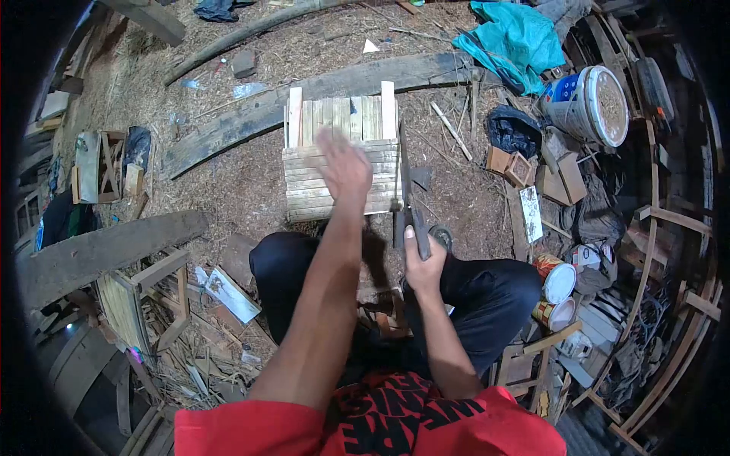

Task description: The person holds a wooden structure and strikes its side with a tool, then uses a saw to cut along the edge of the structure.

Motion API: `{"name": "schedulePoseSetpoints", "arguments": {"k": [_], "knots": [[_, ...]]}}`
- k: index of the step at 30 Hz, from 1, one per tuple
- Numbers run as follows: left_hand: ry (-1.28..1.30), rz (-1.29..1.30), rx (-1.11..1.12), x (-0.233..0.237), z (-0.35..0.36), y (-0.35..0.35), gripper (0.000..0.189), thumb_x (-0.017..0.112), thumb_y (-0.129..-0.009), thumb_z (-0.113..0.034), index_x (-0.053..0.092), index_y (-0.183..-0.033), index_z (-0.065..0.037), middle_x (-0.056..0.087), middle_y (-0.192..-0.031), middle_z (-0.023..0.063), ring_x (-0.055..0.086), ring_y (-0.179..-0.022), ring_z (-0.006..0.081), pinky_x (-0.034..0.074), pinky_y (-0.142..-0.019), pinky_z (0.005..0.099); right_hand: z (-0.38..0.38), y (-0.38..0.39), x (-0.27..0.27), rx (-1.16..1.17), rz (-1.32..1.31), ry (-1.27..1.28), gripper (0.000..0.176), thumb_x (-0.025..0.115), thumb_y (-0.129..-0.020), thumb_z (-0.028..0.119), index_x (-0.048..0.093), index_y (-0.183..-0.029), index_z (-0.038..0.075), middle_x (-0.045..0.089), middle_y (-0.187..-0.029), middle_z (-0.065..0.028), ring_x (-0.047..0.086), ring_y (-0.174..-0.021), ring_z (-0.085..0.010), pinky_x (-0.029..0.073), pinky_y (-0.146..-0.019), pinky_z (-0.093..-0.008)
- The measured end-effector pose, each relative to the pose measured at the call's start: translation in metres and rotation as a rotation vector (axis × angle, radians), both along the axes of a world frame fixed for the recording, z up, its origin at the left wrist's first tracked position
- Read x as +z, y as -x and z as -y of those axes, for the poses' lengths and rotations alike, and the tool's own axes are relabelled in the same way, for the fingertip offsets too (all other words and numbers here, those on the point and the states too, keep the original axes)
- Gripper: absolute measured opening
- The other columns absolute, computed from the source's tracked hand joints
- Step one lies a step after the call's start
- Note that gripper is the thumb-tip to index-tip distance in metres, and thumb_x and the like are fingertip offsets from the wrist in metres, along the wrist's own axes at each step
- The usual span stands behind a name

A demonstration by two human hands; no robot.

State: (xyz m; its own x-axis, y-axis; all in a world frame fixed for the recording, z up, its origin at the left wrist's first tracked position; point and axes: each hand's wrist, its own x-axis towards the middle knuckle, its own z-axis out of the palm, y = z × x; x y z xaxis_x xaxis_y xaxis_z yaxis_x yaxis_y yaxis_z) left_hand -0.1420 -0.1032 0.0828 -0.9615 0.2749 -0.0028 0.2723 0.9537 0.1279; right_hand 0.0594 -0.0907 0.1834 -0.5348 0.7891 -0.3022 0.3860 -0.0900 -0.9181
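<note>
A small slatted wooden piece (pixel 312 186) stands in front of my knees, with light strips across its near face and two pale posts at its far corners. Over its near slats is my left hand (pixel 346 169), blurred, with its fingers spread and nothing in them. My right hand (pixel 425 261), beside the piece's near right corner, is wrapped round the handle end of a long dark tool (pixel 405 163). The tool runs away from me along the right side of the slatted piece; its exact type is hard to tell.
A curved plank (pixel 220 135) lies behind the slatted piece. At the upper right are a teal sheet (pixel 517 42) and a white bucket (pixel 606 106). Wooden offcuts (pixel 563 178) lie on the right, and a wooden frame (pixel 163 266) stands at the left.
</note>
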Motion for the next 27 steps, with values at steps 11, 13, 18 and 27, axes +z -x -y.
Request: {"name": "schedulePoseSetpoints", "arguments": {"k": [11, 13, 18, 27], "knots": [[-0.451, -0.017, -0.406, 0.001, 0.007, 0.012, 0.027, 0.058, -0.095, -0.023, 0.059, -0.117, -0.007, 0.056, -0.126, 0.0125, 0.049, -0.126, 0.0295, 0.031, -0.11, 0.0494, -0.028, 0.059, -0.022, -0.012, 0.045, -0.176, 0.038, 0.066, -0.095, 0.031, 0.063, -0.073, 0.0, 0.053, -0.055, -0.0087, 0.049, -0.052, -0.0162, 0.04, -0.053, -0.038], [-0.469, -0.03, -0.414, 0.002, 0.009, 0.01, 0.023, 0.06, -0.093, -0.021, 0.059, -0.111, -0.006, 0.056, -0.114, 0.0122, 0.051, -0.116, 0.0295, 0.033, -0.105, 0.0473, -0.019, 0.046, -0.017, 0.006, 0.025, -0.219, 0.036, 0.067, -0.094, 0.029, 0.064, -0.074, 0.0, 0.052, -0.054, -0.0075, 0.049, -0.053, -0.0146, 0.04, -0.052, -0.0372], [-0.473, -0.093, -0.4, -0.003, 0.005, 0.015, 0.023, 0.061, -0.092, -0.022, 0.059, -0.108, -0.006, 0.055, -0.105, 0.0125, 0.052, -0.109, 0.0303, 0.036, -0.101, 0.0449, 0.009, 0.031, 0.013, 0.017, 0.044, -0.044, 0.034, 0.066, -0.094, 0.026, 0.063, -0.074, -0.001, 0.05, -0.055, -0.0049, 0.048, -0.053, -0.0121, 0.039, -0.051, -0.0347], [-0.506, -0.049, -0.39, -0.002, 0.008, 0.015, 0.023, 0.062, -0.091, -0.023, 0.06, -0.107, -0.007, 0.057, -0.107, 0.0126, 0.052, -0.11, 0.031, 0.035, -0.101, 0.045, 0.018, 0.012, 0.007, -0.016, 0.02, -0.085, 0.031, 0.065, -0.095, 0.02, 0.058, -0.069, 0.002, 0.046, -0.056, 0.0045, 0.043, -0.055, -0.0055, 0.035, -0.049, -0.0289]]}}
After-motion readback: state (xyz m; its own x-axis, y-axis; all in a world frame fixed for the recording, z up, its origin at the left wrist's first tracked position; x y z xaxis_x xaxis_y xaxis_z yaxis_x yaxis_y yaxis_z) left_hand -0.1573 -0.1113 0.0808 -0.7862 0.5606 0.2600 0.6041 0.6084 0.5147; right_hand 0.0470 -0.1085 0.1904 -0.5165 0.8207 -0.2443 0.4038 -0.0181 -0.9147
